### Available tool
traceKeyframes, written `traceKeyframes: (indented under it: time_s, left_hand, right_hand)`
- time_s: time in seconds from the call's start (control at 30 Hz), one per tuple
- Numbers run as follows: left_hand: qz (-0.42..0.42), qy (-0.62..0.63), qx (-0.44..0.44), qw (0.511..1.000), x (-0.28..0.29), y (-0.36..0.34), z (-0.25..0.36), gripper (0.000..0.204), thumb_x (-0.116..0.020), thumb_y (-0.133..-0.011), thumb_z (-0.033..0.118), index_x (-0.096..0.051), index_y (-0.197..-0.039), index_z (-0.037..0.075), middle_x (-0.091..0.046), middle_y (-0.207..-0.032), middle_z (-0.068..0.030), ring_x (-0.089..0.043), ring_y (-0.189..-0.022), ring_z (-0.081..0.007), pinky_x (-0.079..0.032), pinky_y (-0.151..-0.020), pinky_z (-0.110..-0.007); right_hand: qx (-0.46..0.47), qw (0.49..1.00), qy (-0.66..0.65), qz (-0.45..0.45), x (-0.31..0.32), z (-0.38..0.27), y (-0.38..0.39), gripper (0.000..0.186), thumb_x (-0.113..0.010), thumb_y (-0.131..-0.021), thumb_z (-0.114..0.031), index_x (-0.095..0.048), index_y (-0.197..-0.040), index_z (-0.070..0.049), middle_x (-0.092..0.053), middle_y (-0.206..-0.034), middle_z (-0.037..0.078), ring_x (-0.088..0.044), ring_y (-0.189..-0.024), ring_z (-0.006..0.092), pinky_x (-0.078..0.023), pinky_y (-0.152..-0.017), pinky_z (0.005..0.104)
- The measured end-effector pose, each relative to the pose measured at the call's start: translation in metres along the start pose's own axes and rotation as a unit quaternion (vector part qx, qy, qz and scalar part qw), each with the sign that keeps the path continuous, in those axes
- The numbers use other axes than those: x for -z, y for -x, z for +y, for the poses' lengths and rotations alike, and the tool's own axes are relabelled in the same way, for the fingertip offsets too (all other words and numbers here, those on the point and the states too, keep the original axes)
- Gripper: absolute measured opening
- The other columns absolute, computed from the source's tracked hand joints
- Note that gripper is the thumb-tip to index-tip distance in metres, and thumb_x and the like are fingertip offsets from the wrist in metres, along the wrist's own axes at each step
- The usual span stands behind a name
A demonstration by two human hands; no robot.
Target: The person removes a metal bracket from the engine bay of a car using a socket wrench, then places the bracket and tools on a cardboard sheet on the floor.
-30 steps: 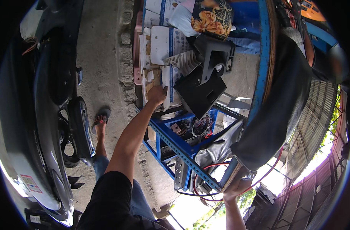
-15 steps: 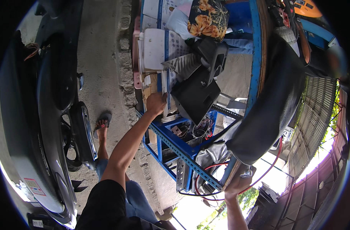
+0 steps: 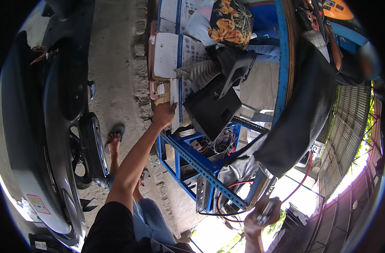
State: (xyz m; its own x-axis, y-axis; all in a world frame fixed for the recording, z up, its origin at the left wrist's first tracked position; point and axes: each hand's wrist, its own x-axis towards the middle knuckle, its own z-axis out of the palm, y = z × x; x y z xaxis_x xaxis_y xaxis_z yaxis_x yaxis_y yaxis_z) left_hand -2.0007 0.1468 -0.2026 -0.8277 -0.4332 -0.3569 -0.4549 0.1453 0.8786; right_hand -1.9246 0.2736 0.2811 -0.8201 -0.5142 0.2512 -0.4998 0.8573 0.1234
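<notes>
My right hand [image 3: 252, 222] is closed around a silver metal hand tool [image 3: 266, 212] whose exact kind I cannot make out. It is just below the near end of a wooden rail [image 3: 260, 185] on a blue metal stand. Over that rail hangs a thick black leather-like cover [image 3: 300, 122], apart from the tool. My left hand [image 3: 164, 114] has curled fingers beside the edge of a white board [image 3: 174, 95] and some brown cardboard; what it grips is hidden. Right of it, a black plastic housing [image 3: 213, 107] leans on the blue perforated frame [image 3: 201, 170].
Tangled wires [image 3: 224, 141] fill the blue frame. A red hose [image 3: 300, 185] loops near my right hand. Behind are a white box [image 3: 166, 55] and a floral cushion [image 3: 230, 23]. A dark motorcycle [image 3: 53, 147] stands at left, and a sandalled foot [image 3: 115, 134] rests on the concrete.
My right hand, with the metal tool, has come away from the cover's edge toward me. My left hand has slid slightly left along the board. The whole view has shifted a little.
</notes>
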Motion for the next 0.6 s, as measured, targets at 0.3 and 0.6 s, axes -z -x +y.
traceKeyframes:
  time_s: [0.3,0.6]
  left_hand:
    - [-0.109,-0.015,0.062,0.992,-0.004,-0.018,-0.06,0.053,-0.053,-0.103,0.05,-0.064,-0.124,0.002,-0.072,-0.103,-0.028,-0.069,-0.098,-0.0466,-0.055,-0.087,-0.055]
    - [-0.089,0.058,0.045,0.993,0.02,-0.012,-0.065,0.048,-0.06,-0.1,0.049,-0.069,-0.119,0.006,-0.072,-0.108,-0.0262,-0.068,-0.104,-0.0449,-0.053,-0.089,-0.055]
  right_hand:
    - [-0.25,0.851,-0.268,-0.377,-0.173,-0.156,-0.019,0.047,-0.063,-0.103,-0.037,-0.071,-0.085,0.005,-0.065,-0.071,0.026,-0.064,-0.068,0.0497,-0.048,-0.066,0.0527]
    - [-0.166,0.89,0.089,-0.415,-0.447,-0.072,-0.08,0.036,-0.078,-0.085,-0.025,-0.071,-0.112,-0.001,-0.076,-0.108,0.019,-0.075,-0.106,0.0337,-0.061,-0.089,0.0429]
